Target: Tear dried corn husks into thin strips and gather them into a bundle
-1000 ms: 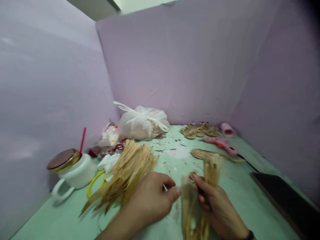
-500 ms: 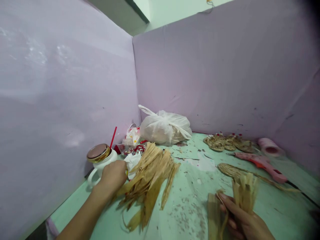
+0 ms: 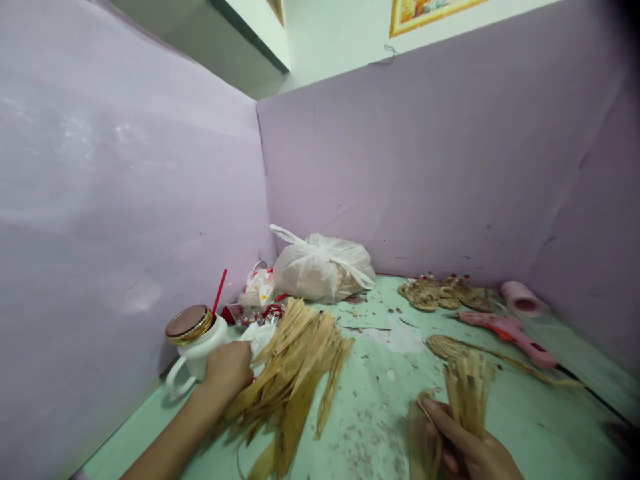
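Note:
My left hand point(image 3: 227, 371) reaches to the left edge of a pile of dried straw strips point(image 3: 295, 377), beside a white mug with a gold lid point(image 3: 193, 340). Its fingers are curled and tucked behind the strips, so what they hold is hidden. My right hand point(image 3: 467, 450) at the bottom right grips a small bundle of dried strips point(image 3: 463, 397), held upright with the ends fanned out above the fingers.
A tied white plastic bag point(image 3: 323, 267) sits at the back. Woven straw pieces point(image 3: 443, 293), a pink glue gun point(image 3: 505, 330) and a pink roll point(image 3: 523, 300) lie at the right. Red and white clutter point(image 3: 257, 297) sits by the mug. Purple partition walls enclose the green table point(image 3: 380, 400).
My left hand left the bundle and moved left to the far side of the straw pile near the mug. The view swung left and up. My right hand kept hold of its bundle.

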Action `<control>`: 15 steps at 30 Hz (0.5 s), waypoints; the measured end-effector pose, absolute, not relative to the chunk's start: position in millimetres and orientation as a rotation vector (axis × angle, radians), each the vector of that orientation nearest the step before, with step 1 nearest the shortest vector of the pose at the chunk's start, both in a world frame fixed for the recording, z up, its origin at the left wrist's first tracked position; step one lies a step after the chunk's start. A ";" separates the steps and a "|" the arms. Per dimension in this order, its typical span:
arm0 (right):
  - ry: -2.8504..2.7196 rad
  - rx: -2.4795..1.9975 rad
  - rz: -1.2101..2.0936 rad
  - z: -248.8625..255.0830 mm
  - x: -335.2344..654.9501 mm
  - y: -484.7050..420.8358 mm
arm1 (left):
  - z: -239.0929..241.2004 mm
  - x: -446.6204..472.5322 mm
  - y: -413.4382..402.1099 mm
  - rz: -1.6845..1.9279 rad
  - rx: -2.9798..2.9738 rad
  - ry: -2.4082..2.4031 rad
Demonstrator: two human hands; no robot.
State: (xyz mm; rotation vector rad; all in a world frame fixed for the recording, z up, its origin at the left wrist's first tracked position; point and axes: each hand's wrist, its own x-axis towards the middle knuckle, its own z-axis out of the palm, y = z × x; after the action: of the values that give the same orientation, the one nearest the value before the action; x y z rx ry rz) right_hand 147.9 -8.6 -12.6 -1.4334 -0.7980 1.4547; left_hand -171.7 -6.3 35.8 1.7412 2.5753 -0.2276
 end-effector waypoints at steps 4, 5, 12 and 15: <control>-0.788 -1.455 1.463 -13.2 147.1 -7.8 | 35.3 -170.7 -4.7 -0.194 1.745 2.492; -0.783 -1.458 1.467 -13.8 147.1 -7.3 | 34.2 -169.4 -5.1 -0.178 1.752 2.475; -0.813 -1.429 1.469 -11.4 146.6 -6.9 | 26.1 -158.0 -12.3 -0.021 1.790 2.491; -0.788 -1.429 1.460 -10.5 145.6 -7.3 | 35.7 -154.8 -17.6 -0.124 1.862 2.489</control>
State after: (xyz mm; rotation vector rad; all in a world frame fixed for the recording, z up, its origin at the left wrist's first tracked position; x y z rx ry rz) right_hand 145.6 -7.3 -10.5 -1.4292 -0.7883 1.4602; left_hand -154.8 -17.6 35.7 1.8619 2.4887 -0.1241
